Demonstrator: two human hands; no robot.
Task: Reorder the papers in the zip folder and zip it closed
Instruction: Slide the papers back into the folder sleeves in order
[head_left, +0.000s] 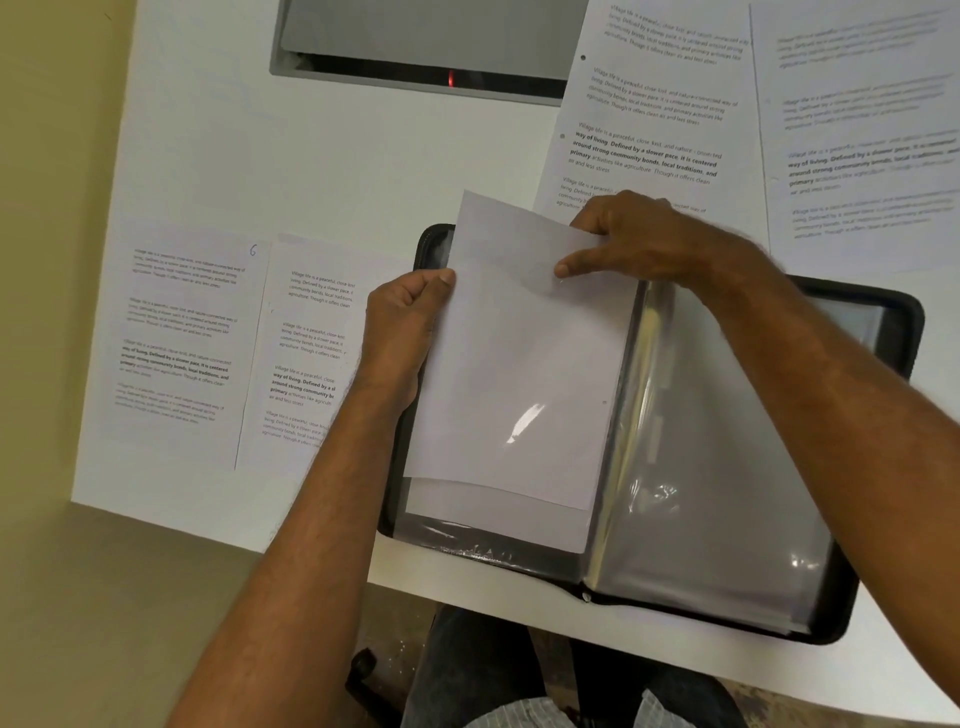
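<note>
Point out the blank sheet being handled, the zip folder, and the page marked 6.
blank sheet (519, 364), head view, middle of its face
zip folder (906, 312), head view, black right edge
page marked 6 (182, 332), head view, printed text

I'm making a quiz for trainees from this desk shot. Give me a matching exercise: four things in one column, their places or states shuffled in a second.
Things:
1. zip folder
2. blank sheet
3. page marked 6
4. left hand

Places or states:
A. flat on the table, far left
B. lying open
C. grips the sheet's left edge
D. held over the folder's left half

Pairs: 1-B, 2-D, 3-A, 4-C
</note>
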